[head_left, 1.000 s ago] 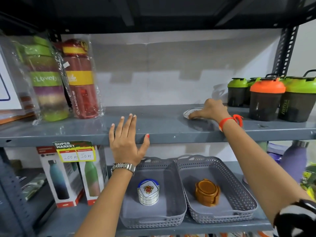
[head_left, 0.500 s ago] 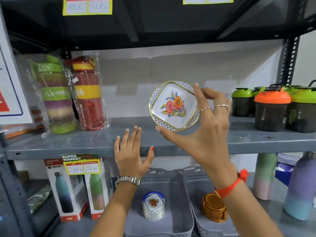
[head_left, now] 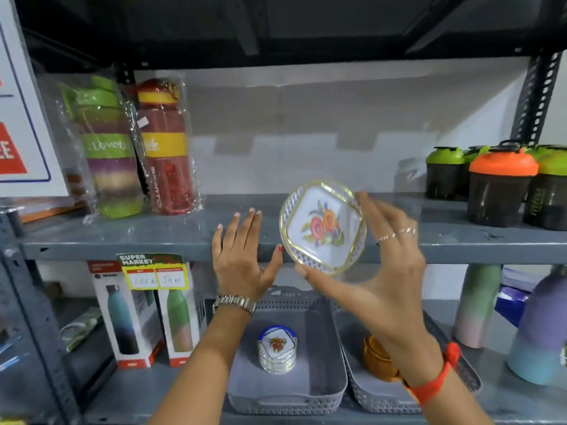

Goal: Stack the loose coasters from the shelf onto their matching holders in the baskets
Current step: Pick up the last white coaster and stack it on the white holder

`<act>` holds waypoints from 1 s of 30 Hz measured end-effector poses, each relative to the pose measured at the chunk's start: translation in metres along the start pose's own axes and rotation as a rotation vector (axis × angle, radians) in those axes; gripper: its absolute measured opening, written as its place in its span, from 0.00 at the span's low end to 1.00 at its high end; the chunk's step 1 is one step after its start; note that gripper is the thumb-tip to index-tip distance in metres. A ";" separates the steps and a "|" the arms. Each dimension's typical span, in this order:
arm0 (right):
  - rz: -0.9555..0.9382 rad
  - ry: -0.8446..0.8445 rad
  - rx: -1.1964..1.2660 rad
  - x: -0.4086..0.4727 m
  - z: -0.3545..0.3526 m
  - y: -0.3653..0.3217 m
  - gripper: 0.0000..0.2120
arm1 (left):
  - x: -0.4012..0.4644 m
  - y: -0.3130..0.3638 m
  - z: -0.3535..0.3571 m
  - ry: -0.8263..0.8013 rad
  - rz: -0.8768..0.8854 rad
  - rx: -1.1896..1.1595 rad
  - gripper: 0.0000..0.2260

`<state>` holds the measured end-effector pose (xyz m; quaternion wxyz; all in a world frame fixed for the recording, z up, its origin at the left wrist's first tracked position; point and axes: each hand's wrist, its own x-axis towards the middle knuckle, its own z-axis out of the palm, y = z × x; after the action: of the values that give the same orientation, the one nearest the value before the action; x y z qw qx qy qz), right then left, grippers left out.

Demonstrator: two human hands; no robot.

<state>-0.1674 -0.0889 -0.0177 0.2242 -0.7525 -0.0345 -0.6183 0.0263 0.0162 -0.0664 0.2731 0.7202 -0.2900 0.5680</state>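
My right hand [head_left: 386, 262] holds a white, gold-rimmed coaster [head_left: 322, 227] with a flower print, tilted face toward me in front of the grey shelf [head_left: 122, 237]. My left hand [head_left: 242, 256] rests flat and open against the shelf's front edge, just left of the coaster. Below, the left grey basket [head_left: 325, 357] holds a holder with a stack of white floral coasters [head_left: 277, 352]. The right grey basket [head_left: 362, 391] holds a brown wooden coaster set [head_left: 376, 360], partly hidden by my right forearm.
Wrapped bottles [head_left: 138, 148] stand at the shelf's left, shaker cups with green and orange lids [head_left: 500, 182] at its right. Boxed bottles [head_left: 144, 314] sit on the lower shelf left, pastel bottles [head_left: 534, 329] right. A price tag [head_left: 153, 271] hangs from the shelf edge.
My right hand picked the floral coaster up off the shelf, lifted it toward me and has since lowered it in front of the shelf edge. The left hand stayed on the edge.
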 end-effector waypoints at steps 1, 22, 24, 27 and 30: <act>0.030 -0.041 0.020 -0.018 0.004 0.009 0.44 | 0.001 0.000 -0.001 -0.002 0.009 0.013 0.32; 0.606 -1.016 -0.472 -0.182 0.180 0.138 0.41 | 0.000 -0.001 0.008 0.045 0.021 0.080 0.27; 0.591 -1.043 -0.501 -0.180 0.185 0.141 0.41 | -0.001 -0.002 0.009 0.051 0.021 0.082 0.27; 0.564 -1.107 -0.534 -0.184 0.196 0.148 0.46 | -0.001 -0.002 0.009 0.065 0.019 0.087 0.27; 0.553 -1.167 -0.552 -0.189 0.204 0.153 0.53 | -0.002 -0.003 0.010 0.077 0.017 0.084 0.27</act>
<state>0.0253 -0.1065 -0.2688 0.1188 -0.9720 0.2018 -0.0197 0.0346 0.0112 -0.0701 0.2486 0.7063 -0.2612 0.6092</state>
